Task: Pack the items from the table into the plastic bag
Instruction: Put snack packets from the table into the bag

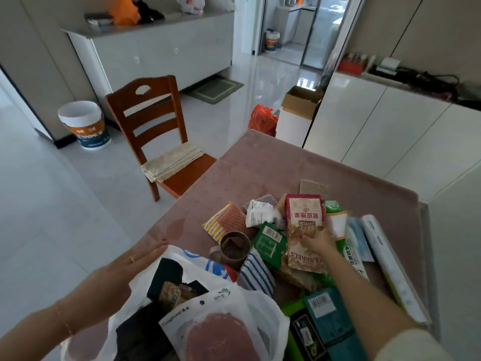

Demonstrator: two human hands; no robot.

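Note:
A white plastic bag (263, 303) lies open at the table's near edge, holding a sliced-meat pack (208, 324), a nut packet and dark items. My left hand (135, 264) rests flat with fingers apart against the bag's left rim. My right hand (321, 242) grips a red-and-cream nut pouch (304, 230) in the pile of snacks. Around it lie a green packet (268, 243), a striped packet (256, 274), a brown cup (234, 248), an orange waffle-print pack (225, 222) and a teal pack (328, 316).
The pink-covered table (260, 168) stretches away from me. A long white box (390, 267) lies along its right edge. A wooden chair (156, 136) with a folded cloth stands left of the table. White cabinets line the right wall; a cardboard box (296, 113) sits beyond.

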